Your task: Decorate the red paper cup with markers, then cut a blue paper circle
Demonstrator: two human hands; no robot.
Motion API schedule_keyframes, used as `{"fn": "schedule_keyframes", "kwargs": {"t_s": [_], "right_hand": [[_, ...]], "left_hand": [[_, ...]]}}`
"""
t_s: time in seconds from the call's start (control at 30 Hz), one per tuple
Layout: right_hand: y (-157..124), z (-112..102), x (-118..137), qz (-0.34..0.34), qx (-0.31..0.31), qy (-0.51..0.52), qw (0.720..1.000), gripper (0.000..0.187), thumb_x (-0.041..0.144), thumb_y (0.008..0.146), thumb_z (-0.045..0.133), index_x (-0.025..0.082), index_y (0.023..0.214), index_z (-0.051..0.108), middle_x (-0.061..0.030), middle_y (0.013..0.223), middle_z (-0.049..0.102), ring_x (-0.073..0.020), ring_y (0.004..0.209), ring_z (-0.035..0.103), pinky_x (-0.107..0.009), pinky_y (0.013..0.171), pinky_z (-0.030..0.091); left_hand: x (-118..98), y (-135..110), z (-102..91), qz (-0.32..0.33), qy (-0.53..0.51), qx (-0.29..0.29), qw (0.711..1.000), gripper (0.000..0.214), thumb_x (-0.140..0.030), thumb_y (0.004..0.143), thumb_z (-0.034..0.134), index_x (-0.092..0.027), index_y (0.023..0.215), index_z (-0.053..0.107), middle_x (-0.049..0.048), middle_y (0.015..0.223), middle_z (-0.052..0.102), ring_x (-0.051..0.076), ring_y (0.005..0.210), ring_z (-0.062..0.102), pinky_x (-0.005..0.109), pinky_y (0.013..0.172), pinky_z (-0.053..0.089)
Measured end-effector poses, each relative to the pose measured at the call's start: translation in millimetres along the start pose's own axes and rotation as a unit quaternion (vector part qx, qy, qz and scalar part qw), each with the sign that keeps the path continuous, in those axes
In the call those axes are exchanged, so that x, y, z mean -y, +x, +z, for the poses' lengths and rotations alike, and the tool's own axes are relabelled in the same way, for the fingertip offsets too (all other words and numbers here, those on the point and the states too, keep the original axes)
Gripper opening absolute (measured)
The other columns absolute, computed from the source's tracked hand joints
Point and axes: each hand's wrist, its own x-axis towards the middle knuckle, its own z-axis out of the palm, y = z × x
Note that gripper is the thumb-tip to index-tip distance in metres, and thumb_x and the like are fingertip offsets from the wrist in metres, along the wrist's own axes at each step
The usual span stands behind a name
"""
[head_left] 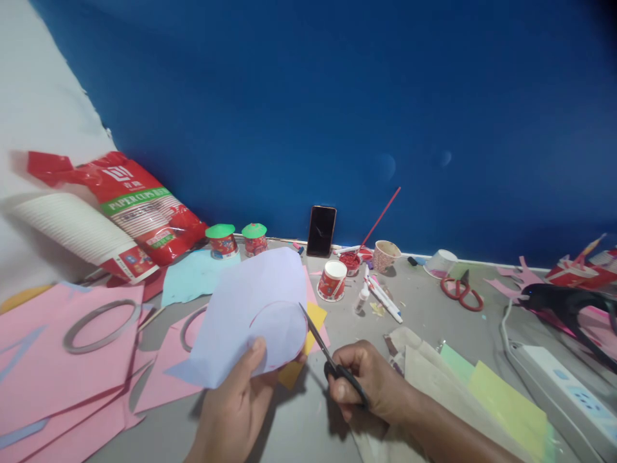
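Between thumb and fingers, my left hand (245,379) pinches a sheet of lavender paper (250,289) held up over the table. A circle is drawn on the sheet in a thin reddish line, and part of its lower right edge is cut along. My right hand (361,379) grips black-handled scissors (315,331) by their loops. Their tips point up and left, at the right edge of the paper near the drawn circle. Under the sheet, orange-yellow paper (315,317) and pink paper (166,379) partly show.
Pink sheets (48,379) and a grey tape ring (101,326) lie left. Behind stand green-topped cups (222,243), a red cup (332,281) and a phone (321,231). Red-handled scissors (461,292), a cloth (424,366) and a power strip (569,386) are right.
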Motion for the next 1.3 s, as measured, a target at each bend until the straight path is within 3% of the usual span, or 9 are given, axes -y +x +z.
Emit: {"fn": "schedule_keyframes", "kwargs": {"t_s": [0.13, 0.33, 0.5, 0.67, 0.87, 1.17, 1.3], "right_hand": [[0, 0, -3, 0.0, 0.001, 0.001, 1.0, 0.08, 0.09, 0.049, 0.095, 0.019, 0.062, 0.059, 0.0043, 0.049, 0.058, -0.0058, 0.042, 0.045, -0.02, 0.047, 0.039], [0, -1, -1, 0.003, 0.003, -0.01, 1.0, 0.08, 0.089, 0.05, 0.095, 0.019, 0.062, 0.059, 0.0042, 0.05, 0.057, -0.0056, 0.043, 0.044, -0.019, 0.046, 0.035], [0, -2, -2, 0.018, 0.009, -0.007, 1.0, 0.076, 0.082, 0.048, 0.1, 0.018, 0.063, 0.062, 0.0031, 0.049, 0.059, -0.0063, 0.044, 0.046, -0.019, 0.046, 0.033], [0, -4, -6, 0.024, 0.016, 0.001, 1.0, 0.073, 0.077, 0.046, 0.103, 0.018, 0.065, 0.064, 0.0028, 0.051, 0.06, -0.0085, 0.046, 0.052, -0.019, 0.048, 0.034], [-1, -4, -3, 0.013, 0.022, -0.003, 1.0, 0.079, 0.087, 0.047, 0.097, 0.018, 0.066, 0.063, 0.0028, 0.053, 0.06, -0.008, 0.046, 0.051, -0.02, 0.049, 0.037], [-2, -4, -1, 0.026, 0.013, -0.018, 0.999, 0.067, 0.071, 0.052, 0.103, 0.018, 0.066, 0.064, 0.0042, 0.053, 0.059, -0.0088, 0.047, 0.054, -0.019, 0.048, 0.037], [-1, -5, -2, 0.027, 0.012, -0.019, 0.999, 0.064, 0.067, 0.053, 0.104, 0.018, 0.064, 0.064, 0.0042, 0.052, 0.059, -0.0081, 0.046, 0.052, -0.019, 0.048, 0.037]], "left_hand": [[3, 1, -3.3, -0.004, -0.008, 0.02, 1.0, 0.027, -0.031, 0.063, 0.098, -0.019, 0.086, 0.087, 0.0093, 0.101, 0.09, 0.044, 0.115, 0.083, 0.047, 0.099, 0.073], [-4, 1, 0.0, 0.0, 0.002, -0.016, 1.0, 0.041, -0.026, 0.051, 0.101, -0.019, 0.089, 0.086, 0.0089, 0.101, 0.09, 0.046, 0.116, 0.082, 0.046, 0.099, 0.073], [-8, 2, 1.4, 0.008, -0.01, -0.025, 1.0, 0.038, -0.029, 0.055, 0.102, -0.019, 0.087, 0.083, 0.0091, 0.101, 0.089, 0.045, 0.117, 0.081, 0.045, 0.097, 0.073], [-12, 1, 0.6, 0.003, -0.018, -0.001, 1.0, 0.033, -0.022, 0.052, 0.102, -0.017, 0.077, 0.081, 0.0114, 0.1, 0.089, 0.046, 0.109, 0.083, 0.047, 0.09, 0.074], [-11, 1, -2.5, -0.013, -0.014, 0.054, 0.998, 0.024, -0.022, 0.059, 0.098, -0.015, 0.078, 0.084, 0.0132, 0.09, 0.088, 0.043, 0.096, 0.084, 0.044, 0.077, 0.074], [-12, 4, -11.5, -0.017, -0.014, 0.108, 0.994, 0.021, -0.019, 0.073, 0.09, -0.013, 0.092, 0.086, 0.0163, 0.101, 0.088, 0.045, 0.105, 0.083, 0.054, 0.089, 0.072], [-11, 3, -9.8, -0.022, -0.011, 0.081, 0.996, 0.019, -0.018, 0.071, 0.092, -0.014, 0.089, 0.086, 0.0144, 0.097, 0.089, 0.046, 0.104, 0.083, 0.056, 0.092, 0.072]]}}
